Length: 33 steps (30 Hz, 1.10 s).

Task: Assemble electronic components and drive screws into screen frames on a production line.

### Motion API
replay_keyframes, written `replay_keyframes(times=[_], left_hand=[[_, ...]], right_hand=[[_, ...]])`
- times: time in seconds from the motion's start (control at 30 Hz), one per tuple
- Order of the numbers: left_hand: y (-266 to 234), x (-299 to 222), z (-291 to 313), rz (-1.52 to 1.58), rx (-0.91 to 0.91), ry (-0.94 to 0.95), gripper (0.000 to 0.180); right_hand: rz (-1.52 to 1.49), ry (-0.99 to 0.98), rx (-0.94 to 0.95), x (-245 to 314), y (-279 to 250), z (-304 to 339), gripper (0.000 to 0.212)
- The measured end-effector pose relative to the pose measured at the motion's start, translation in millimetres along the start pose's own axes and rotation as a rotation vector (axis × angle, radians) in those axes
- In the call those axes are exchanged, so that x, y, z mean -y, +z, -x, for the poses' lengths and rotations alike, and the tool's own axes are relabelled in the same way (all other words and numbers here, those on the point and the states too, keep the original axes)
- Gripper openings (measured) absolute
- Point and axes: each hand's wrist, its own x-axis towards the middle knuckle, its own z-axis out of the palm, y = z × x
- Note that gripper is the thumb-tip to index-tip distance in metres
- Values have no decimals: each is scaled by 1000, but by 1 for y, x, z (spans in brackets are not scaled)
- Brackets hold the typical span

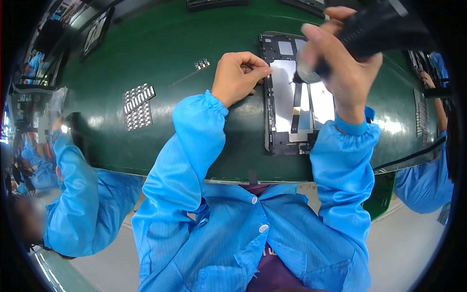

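A flat tablet-like device, with a black frame, silver panels and a dark ribbon strip, lies on the green table in front of me. My left hand is at its upper left edge, thumb and forefinger pinched together; whatever is between them is too small to make out. Over the device's upper right part, my right hand grips a thick black cylindrical tool. The tool's body stretches to the upper right, and its blurred pale end hangs above the silver panels. Its exact kind is unclear.
Left of my left hand lie a sheet of small pale pieces and a smaller patch of them. Another dark device rests at the far left. A co-worker's blue sleeve is at left, another person's at right.
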Motion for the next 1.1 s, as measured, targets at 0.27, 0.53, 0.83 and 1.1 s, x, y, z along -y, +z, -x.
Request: replay_keyframes(times=[0.27, 0.53, 0.83, 1.1], left_hand=[[-12, -7, 3, 41, 140, -111, 16], [-5, -6, 4, -40, 117, -113, 16], [-7, -4, 3, -51, 70, -108, 18], [-9, -9, 2, -130, 107, -205, 12]], right_hand=[[-57, 239, -107, 5, 36, -8, 32], [-532, 59, 23, -35, 38, -17, 32], [393, -237, 157, -54, 11, -5, 23], [908, -766, 395, -56, 11, -5, 16]])
